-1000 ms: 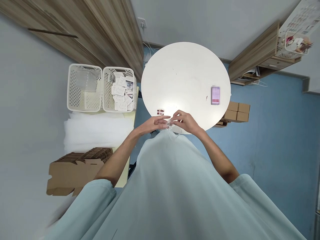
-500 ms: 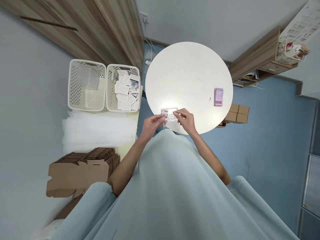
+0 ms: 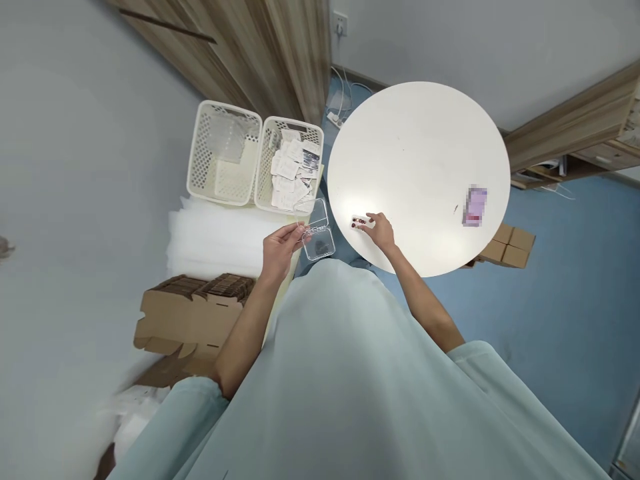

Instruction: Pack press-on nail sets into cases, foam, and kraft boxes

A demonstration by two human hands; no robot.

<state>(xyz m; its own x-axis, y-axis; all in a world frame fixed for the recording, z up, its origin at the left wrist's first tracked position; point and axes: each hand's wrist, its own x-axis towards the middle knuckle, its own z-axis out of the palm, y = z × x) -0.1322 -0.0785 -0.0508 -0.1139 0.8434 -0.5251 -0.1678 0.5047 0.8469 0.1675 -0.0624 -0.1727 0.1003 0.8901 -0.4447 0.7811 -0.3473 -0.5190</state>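
Observation:
My left hand (image 3: 280,251) pinches a clear plastic hinged box (image 3: 319,245) by its left side, near the hinge. Its two halves are spread apart, and it hangs over the gap between the round table and the side surface. At the near left part of the white table (image 3: 425,147), my right hand (image 3: 382,233) grips a small white card (image 3: 358,223) by its right end. Several dark red pieces sit on that card; they are too small to name. Whether the card touches the tabletop I cannot tell.
Two white baskets stand at the left: one (image 3: 200,153) holds clear plastic pieces, the other (image 3: 259,180) many printed white cards. White foam-like sheets (image 3: 220,240) and folded cardboard boxes (image 3: 190,320) lie nearer. A pixelated purple item (image 3: 475,207) lies on the table's right.
My hands have moved apart. The clear box has gone left off the table with my left hand, while the red-dotted card is now out in my right hand. The view has shifted.

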